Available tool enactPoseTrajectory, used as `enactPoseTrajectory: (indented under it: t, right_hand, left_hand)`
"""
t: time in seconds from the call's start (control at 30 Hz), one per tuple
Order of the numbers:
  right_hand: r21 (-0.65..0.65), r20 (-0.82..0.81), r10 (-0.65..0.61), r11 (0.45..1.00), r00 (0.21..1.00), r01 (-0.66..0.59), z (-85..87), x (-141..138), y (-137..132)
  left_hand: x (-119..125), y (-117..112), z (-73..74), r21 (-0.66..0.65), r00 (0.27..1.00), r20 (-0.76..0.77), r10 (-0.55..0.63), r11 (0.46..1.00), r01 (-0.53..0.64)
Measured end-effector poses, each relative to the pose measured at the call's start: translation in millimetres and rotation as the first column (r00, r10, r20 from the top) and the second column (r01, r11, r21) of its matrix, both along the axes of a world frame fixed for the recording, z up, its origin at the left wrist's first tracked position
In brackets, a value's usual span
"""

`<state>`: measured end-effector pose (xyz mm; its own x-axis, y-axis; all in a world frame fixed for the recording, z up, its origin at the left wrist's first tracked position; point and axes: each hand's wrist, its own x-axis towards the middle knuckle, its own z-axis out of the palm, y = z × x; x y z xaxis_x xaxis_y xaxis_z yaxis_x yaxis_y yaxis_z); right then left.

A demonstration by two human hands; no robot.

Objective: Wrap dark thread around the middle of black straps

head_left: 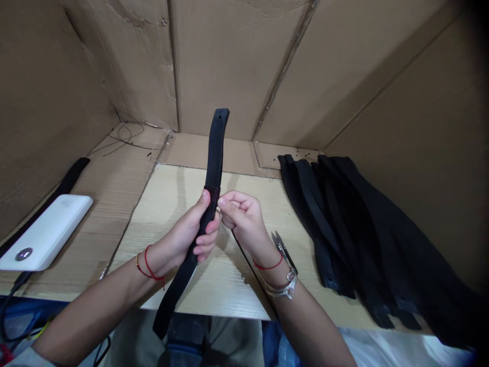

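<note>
My left hand [193,232] is wrapped round the middle of a long black strap [215,158], which stands tilted with its holed end up and its lower end hanging past the table's edge. My right hand [240,216] is closed in a pinch right beside the strap, thumb and forefinger pressed together at its edge; a thin dark thread seems to run down from the fingers. A small pair of metal snips [283,250] lies on the table just behind my right wrist.
A pile of several black straps [355,229] lies at the right on the cardboard-covered table [171,193]. A white power bank [48,232] with a cable and one more black strap [64,186] lie at the left. Cardboard walls [214,61] close in three sides.
</note>
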<state>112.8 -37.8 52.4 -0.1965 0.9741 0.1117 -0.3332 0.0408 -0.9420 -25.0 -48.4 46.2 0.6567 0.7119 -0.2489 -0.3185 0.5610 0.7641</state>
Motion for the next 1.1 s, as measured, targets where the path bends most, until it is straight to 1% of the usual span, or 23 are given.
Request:
enactPoseTrajectory:
  t: [0.07,0.13,0.27,0.37,0.43,0.5,0.57,0.63,0.73,0.83,0.9,0.93,1.0,1.1]
  right_hand:
    - [-0.007,-0.007,-0.018,1.000,1.000,0.018,1.9,0,-1]
    - [-0.013,-0.022,-0.030,0.999,0.999,0.030,3.9,0,-2]
    - [-0.026,-0.075,-0.066,0.998,0.995,0.065,6.0,3,0]
    - [-0.029,-0.088,-0.124,0.992,0.988,0.122,4.6,4,3]
    - [-0.034,-0.076,-0.160,0.987,0.984,0.157,2.4,5,5]
    - [-0.045,-0.065,-0.177,0.984,0.982,0.174,0.3,4,7]
    - [-0.058,-0.059,-0.172,0.984,0.983,0.168,-1.0,3,9]
    - [-0.063,-0.059,-0.149,0.987,0.987,0.145,-1.0,2,9]
    - [-0.070,-0.066,-0.108,0.992,0.992,0.103,-0.2,1,8]
    - [-0.075,-0.072,-0.061,0.996,0.996,0.056,0.1,-1,6]
    - [-0.071,-0.070,-0.028,0.997,0.997,0.023,0.2,-1,5]
    - [-0.067,-0.067,-0.016,0.998,0.998,0.011,0.4,-1,4]
    - [-0.061,-0.058,-0.002,0.998,0.998,-0.002,1.1,0,4]
    - [-0.060,-0.045,0.001,0.998,0.999,-0.004,2.7,-1,2]
  left_hand:
    - [-2,0,1.7,0.001,1.000,0.007,-0.002,1.000,0.002]
    - [-3,0,4.8,0.036,0.999,0.024,0.031,0.999,-0.032]
    - [-4,-1,10.3,0.169,0.994,0.019,0.104,0.980,-0.106]
    - [-2,-1,8.7,0.264,0.987,-0.039,0.157,0.954,-0.141]
    - [1,-1,5.6,0.265,0.983,-0.067,0.171,0.953,-0.148]
    - [3,-2,2.8,0.236,0.976,-0.060,0.209,0.953,-0.190]
    - [5,-4,1.4,0.200,0.962,-0.040,0.269,0.946,-0.256]
    - [6,-5,1.1,0.141,0.956,-0.033,0.291,0.948,-0.284]
    - [6,-5,0.9,0.103,0.966,-0.012,0.260,0.961,-0.257]
    - [6,-6,1.1,0.147,0.972,0.042,0.230,0.961,-0.233]
    - [6,-7,2.0,0.134,0.978,0.086,0.190,0.971,-0.200]
    - [6,-8,2.5,0.107,0.978,0.125,0.167,0.978,-0.181]
    - [4,-8,2.6,0.039,0.960,0.254,0.120,0.990,-0.134]
    - [1,-7,-0.3,-0.038,0.893,0.448,0.050,0.999,-0.037]
